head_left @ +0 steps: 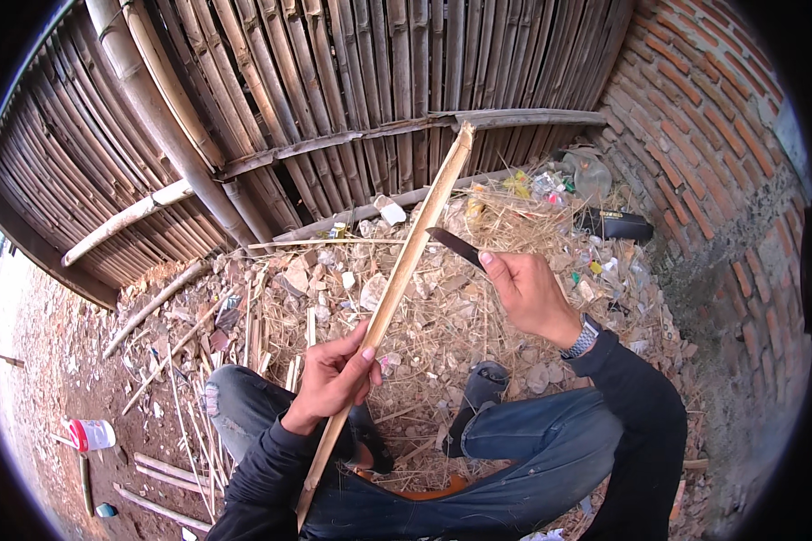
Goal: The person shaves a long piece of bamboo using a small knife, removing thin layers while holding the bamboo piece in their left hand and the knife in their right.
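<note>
A long split strip of bamboo (pixel 415 243) slants from my lap up toward the bamboo wall. My left hand (pixel 336 371) is closed around its lower part, thumb on top. In my right hand (pixel 530 293) is a knife (pixel 457 246) with a dark blade, its handle hidden inside my fist. The blade's tip points left and lies at or very near the strip's right edge, above my left hand; whether it touches I cannot tell. The strip's inner face looks pale, and its upper end is rough.
A wall of upright bamboo slats (pixel 379 72) stands ahead, a brick wall (pixel 722 117) at the right. Rubble, straw and litter cover the ground, with a black pouch (pixel 615 224) at the far right. Cut bamboo strips (pixel 173 473) and a red-and-white cup (pixel 92 435) lie at the left.
</note>
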The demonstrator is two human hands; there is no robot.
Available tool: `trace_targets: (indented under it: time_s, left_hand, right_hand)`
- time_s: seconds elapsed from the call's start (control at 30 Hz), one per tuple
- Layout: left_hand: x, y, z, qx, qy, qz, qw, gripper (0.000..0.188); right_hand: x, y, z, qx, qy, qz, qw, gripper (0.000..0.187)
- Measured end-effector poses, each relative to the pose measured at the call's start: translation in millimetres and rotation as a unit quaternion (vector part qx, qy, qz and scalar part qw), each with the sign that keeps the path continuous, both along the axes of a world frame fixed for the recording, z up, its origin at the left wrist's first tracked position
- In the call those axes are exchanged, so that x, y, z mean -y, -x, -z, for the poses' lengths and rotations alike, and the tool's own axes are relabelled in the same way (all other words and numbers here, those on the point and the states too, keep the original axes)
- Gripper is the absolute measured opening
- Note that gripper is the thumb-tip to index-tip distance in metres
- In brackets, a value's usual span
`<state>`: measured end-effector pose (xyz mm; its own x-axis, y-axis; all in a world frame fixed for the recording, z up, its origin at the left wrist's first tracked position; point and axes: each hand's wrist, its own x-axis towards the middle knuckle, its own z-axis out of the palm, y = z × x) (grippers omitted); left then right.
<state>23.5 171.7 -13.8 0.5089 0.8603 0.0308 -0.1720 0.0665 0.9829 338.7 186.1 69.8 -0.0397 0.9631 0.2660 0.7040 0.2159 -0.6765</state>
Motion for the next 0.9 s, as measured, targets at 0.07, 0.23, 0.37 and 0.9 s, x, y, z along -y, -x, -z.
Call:
trace_targets:
  time_s: [0.07,0.23,0.37,0.9]
  left_hand:
    - [-1.1,-0.6,2.5,0.011,0.002,-0.005,1.0,0.044]
    - [-1.4,3.5,4.2,0.03,0.01,-0.022,0.999,0.04]
    - [-2.5,1.1,-1.3,0.036,-0.007,-0.024,0.999,0.04]
    - [-7.1,5.4,-2.6,0.081,0.059,0.003,0.995,0.043]
  right_hand:
    - [9.6,10.7,8.0,0.051,0.059,-0.067,0.995,0.051]
    - [9.1,26.1,8.8,0.056,0.048,-0.063,0.995,0.052]
    - [14.5,24.1,14.1,0.024,0.028,-0.098,0.995,0.054]
    - [23.0,40.2,15.6,0.029,0.058,-0.11,0.992,0.05]
